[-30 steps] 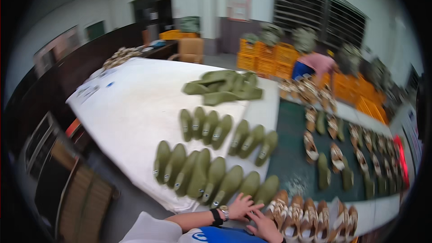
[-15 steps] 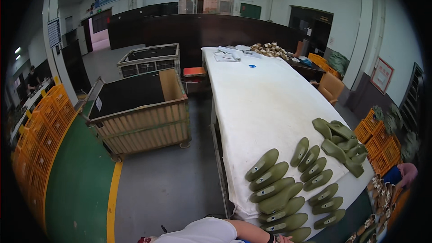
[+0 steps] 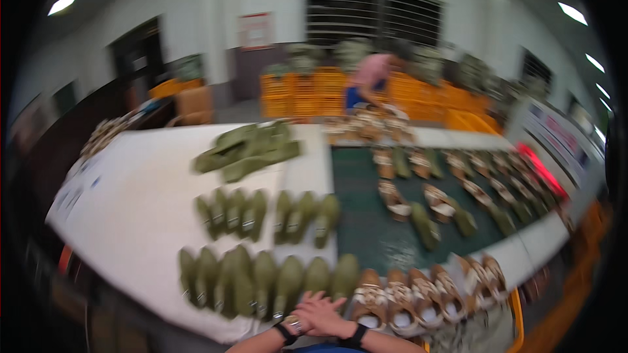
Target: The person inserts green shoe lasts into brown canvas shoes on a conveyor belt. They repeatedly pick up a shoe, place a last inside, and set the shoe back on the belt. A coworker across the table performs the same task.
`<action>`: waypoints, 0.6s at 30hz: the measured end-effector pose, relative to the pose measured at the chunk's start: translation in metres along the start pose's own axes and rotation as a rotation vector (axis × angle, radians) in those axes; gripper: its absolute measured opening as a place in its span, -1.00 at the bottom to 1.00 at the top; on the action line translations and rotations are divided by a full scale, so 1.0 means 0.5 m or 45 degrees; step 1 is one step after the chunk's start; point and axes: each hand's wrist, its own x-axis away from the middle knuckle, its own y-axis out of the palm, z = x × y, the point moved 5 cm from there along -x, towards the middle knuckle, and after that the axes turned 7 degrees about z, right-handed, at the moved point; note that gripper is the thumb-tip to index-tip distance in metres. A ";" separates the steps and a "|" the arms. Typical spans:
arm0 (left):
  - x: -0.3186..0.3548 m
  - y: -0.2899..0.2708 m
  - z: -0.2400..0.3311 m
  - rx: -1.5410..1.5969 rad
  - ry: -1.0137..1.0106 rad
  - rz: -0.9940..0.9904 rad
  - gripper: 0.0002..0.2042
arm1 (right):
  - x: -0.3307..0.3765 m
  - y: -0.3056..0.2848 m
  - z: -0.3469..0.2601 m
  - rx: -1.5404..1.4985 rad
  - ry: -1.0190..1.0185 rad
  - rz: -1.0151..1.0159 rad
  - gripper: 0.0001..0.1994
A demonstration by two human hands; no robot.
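My left hand (image 3: pixel 305 317) and my right hand (image 3: pixel 327 320) rest one against the other at the table's near edge, overlapping, fingers stretched out. Neither shows anything in its grasp. Just beyond them stands a row of green shoe lasts (image 3: pixel 289 286), the closest nearly touching my fingers. To the right of my hands is a row of brown shoes (image 3: pixel 399 297) with white laces or straps. Farther up the white table (image 3: pixel 144 222) lie two smaller groups of lasts (image 3: pixel 303 214) and a loose heap of more lasts (image 3: pixel 252 147). Motion blurs the finer detail.
Right of the table runs a dark green conveyor belt (image 3: pixel 366 235) bearing shoes paired with lasts. A co-worker in a pink top (image 3: pixel 373 75) bends over shoes at the far side. Orange crates (image 3: pixel 314 91) stack behind; a red light (image 3: pixel 543 171) glows at the right.
My view has swung to the right, bringing the conveyor, the brown shoes and the co-worker into fuller view. Both hands now show together at the lower middle.
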 end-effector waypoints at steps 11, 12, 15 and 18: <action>-0.096 -0.018 0.029 -0.124 0.105 -0.028 -0.11 | 0.004 0.115 0.051 -0.167 -0.056 0.521 -0.32; -0.096 -0.016 0.031 -0.127 0.102 -0.031 -0.11 | 0.002 0.120 0.054 -0.172 -0.066 0.499 -0.31; -0.098 -0.017 0.029 -0.128 0.116 -0.042 -0.12 | -0.004 0.123 0.058 -0.230 -0.073 0.472 -0.29; -0.098 -0.018 0.025 -0.118 0.120 -0.045 -0.12 | -0.007 0.122 0.058 -0.197 -0.056 0.446 -0.27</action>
